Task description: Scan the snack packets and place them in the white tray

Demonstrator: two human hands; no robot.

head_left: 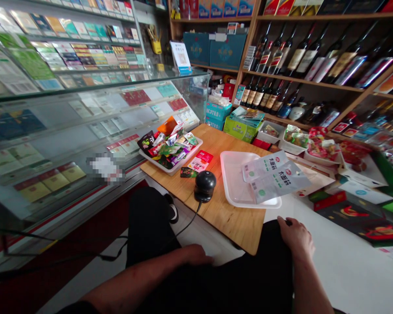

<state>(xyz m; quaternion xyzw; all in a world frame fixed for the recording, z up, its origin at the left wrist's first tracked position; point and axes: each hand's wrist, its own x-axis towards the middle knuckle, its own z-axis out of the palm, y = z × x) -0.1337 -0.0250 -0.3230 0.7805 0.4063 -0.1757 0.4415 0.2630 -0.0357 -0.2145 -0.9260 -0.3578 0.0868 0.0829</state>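
Dark clothing [216, 288]: worn by the seated person, filling the lower foreground, with one knee either side of the table's near corner.

Left hand [198, 255]: low between the thighs, fingers in shadow; grip cannot be told.

Right hand [298, 237]: back upward, laid over the right knee beside the table; finger spread cannot be told.

Table [229, 218]: wooden top, light brown.

Scanner [205, 185]: black, round-headed, upright on the table's near edge, between two trays; black cable [188, 224] running down toward the lap.

Right tray [229, 185]: white plastic, near the right hand; two grey packets [278, 179] with dark lettering lie across it, overhanging its right rim.

Left tray [160, 167]: white, heaped with small colourful packets [170, 146].

Loose packets, one red and white [200, 160], one dark [189, 172]: on the table, between left tray and scanner.

Shoe [173, 213]: black and white, below the table.

Display case [101, 85]: glass, at left, stocked with rows of small boxes.

Shelves [314, 83]: wooden, at rear right, bearing bottles [299, 52].

Green box [239, 128]: at the table's far edge.
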